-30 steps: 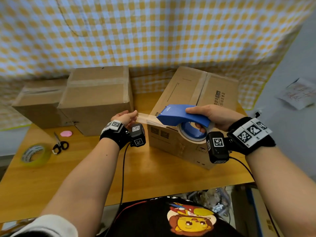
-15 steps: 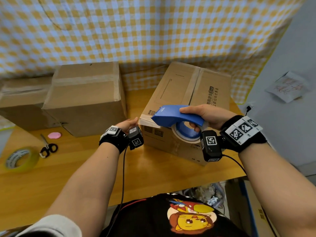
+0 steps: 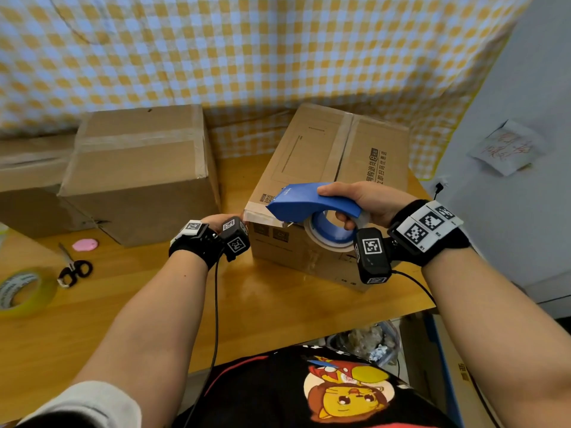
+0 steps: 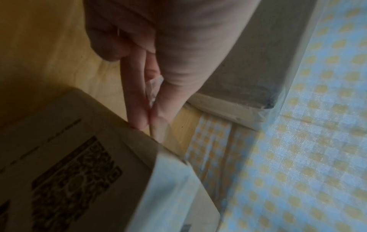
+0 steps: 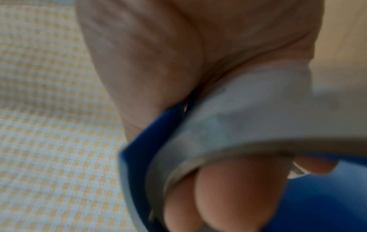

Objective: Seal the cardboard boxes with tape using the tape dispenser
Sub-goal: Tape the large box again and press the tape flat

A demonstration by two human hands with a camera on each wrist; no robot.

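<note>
Forearms framed my head view, both wrists strapped with black marker bands. I noted the right hand (image 3: 367,205) clenched around the handle of the blue dispenser (image 3: 306,203), thumb on top, fingers curled through the core of its tape roll (image 3: 327,239). The right wrist view confirmed this: fingertips (image 5: 234,193) tucked inside the roll's ring, blue body beside them. The dispenser's nose sat at the near left top corner of the printed box (image 3: 340,168), where a strip of tape (image 3: 262,216) lay over the edge.

I recorded the left hand (image 3: 221,220) just left of that corner, low against the box's side. In the left wrist view its thumb and forefinger (image 4: 135,97) pinched the tape end (image 4: 154,87), with the other fingers curled into the palm; the fingertips touched the box edge.

The printed box stood on the table (image 3: 278,304) at centre right, angled, its top flaps closed with a seam running lengthwise. I could not tell whether that seam carried tape along its whole length.

Further left on the table lay scissors (image 3: 74,267), a yellowish tape roll (image 3: 21,291) at the frame edge, and a small pink item (image 3: 85,244). Behind these stood a plain box (image 3: 139,171) with tape across its top, touching or just beside another box (image 3: 27,180) at far left. A yellow and white check cloth (image 3: 247,57) hung behind everything.
</note>
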